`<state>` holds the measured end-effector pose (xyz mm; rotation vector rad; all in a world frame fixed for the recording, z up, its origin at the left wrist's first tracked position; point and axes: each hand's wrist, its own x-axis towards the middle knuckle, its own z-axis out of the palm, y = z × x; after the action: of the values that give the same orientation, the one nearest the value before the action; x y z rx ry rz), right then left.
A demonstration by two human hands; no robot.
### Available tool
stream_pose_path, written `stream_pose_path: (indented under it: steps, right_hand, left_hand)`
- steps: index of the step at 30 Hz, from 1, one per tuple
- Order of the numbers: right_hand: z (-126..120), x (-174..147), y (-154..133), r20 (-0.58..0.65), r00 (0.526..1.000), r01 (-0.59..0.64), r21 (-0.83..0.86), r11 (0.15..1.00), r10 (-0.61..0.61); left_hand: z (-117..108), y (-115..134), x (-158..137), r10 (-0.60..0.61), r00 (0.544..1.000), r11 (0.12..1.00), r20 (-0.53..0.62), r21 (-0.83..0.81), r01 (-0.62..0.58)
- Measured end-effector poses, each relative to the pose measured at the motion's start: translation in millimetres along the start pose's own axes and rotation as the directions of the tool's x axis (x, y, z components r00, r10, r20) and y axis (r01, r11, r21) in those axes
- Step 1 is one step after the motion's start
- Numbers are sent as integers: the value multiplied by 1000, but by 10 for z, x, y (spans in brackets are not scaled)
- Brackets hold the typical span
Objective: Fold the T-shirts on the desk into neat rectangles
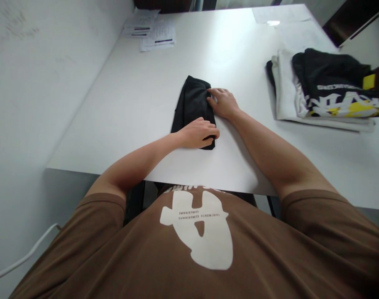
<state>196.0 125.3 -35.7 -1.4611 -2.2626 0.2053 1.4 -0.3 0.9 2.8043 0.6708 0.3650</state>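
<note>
- In the head view, a pile of clothes [326, 93] sits on the right, well apart from the black cloth [192, 97] in the middle
- On top of the pile is a black shirt [329, 68] with white and yellow marks, and white cloth [284, 95] pokes out under it
- A little yellow patch [369, 82] shows near the right side of the pile
- Some papers [160, 33] with dark lines lie at the far left, by the wall [36, 108], and the words are too small to read
- The black cloth is folded long and thin, and it lies flat, near the front edge
- The left hand [194, 133] is in the way of the near part of the cloth, its fingers are bent over it, and I cannot tell if they pinch it
- The right hand [225, 103] is at the cloth's right side, farther up, with the fingers a bit spread, a small gap by the thumb, and the tips touching the edge
- The table [114, 112] is big, white and smooth, with a bright shine at the far side
- The wall on the left is pale, with grey smudges [19, 20] up high
- A white cord [24, 259] runs low down on the left, next to the person's brown shirt [130, 249]
</note>
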Motion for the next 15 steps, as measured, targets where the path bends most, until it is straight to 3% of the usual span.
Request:
stream_pose_path:
  steps: [15]
  right_hand:
    - [-43,-32,-47,8,999,-32,67,997,31]
  left_hand:
    - [3,-11,-7,4,1000,1000,-9,-4,-4]
